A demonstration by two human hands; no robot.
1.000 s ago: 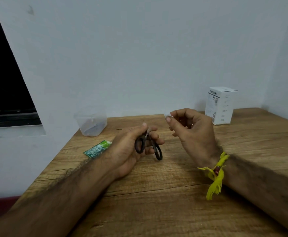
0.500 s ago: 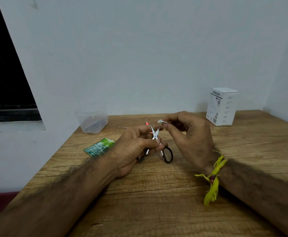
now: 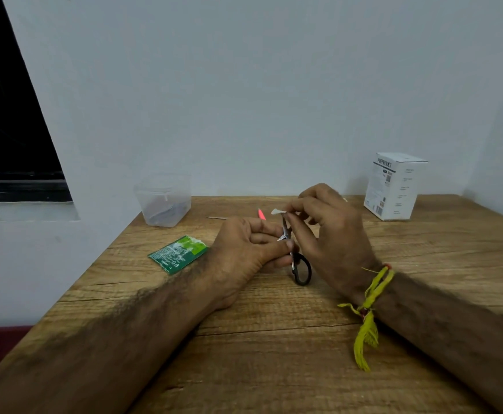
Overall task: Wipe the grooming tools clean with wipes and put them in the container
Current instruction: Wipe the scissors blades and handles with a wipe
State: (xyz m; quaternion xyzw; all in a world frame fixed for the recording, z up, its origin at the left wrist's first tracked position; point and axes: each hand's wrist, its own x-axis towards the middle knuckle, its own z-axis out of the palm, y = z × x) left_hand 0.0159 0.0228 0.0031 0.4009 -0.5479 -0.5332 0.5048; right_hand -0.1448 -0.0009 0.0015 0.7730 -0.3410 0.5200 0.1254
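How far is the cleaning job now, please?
The clear container at the back already holds something dark, though what it is cannot be told. In hand: the left hand holds the small scissors while the right hand pinches a wipe at the blade tips. The scissors are not yet in the container.

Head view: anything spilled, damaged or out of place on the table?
Nothing stands out. The green sachet lies torn open at its far end, as expected for wiping. The container stands upright, and the white box too.
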